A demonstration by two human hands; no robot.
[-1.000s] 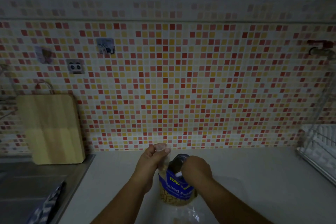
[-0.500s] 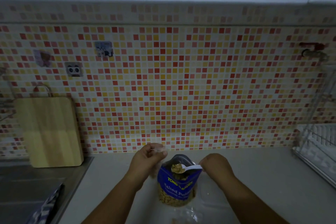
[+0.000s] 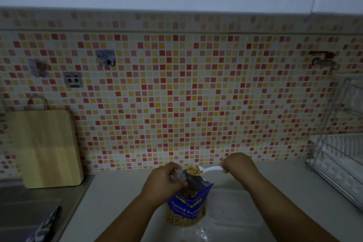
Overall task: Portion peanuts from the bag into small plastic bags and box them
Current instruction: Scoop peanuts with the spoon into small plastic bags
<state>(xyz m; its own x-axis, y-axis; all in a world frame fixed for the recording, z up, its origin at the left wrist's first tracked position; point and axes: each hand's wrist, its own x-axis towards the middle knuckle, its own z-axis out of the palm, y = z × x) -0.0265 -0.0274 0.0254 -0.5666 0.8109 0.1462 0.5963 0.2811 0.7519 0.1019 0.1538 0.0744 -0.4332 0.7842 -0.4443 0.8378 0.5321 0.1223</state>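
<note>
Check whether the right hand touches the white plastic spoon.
Touching. The head view shows the right hand pinching the handle end of the white plastic spoon.

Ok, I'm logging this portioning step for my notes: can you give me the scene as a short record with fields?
left hand: grips the small clear plastic bag at the peanut bag's mouth
right hand: pinches the white spoon by its handle end
spoon load: peanuts, heaped, above the open bag
peanut bag: blue, upright on the counter
to its right: clear plastic box
lighting: dim
</note>
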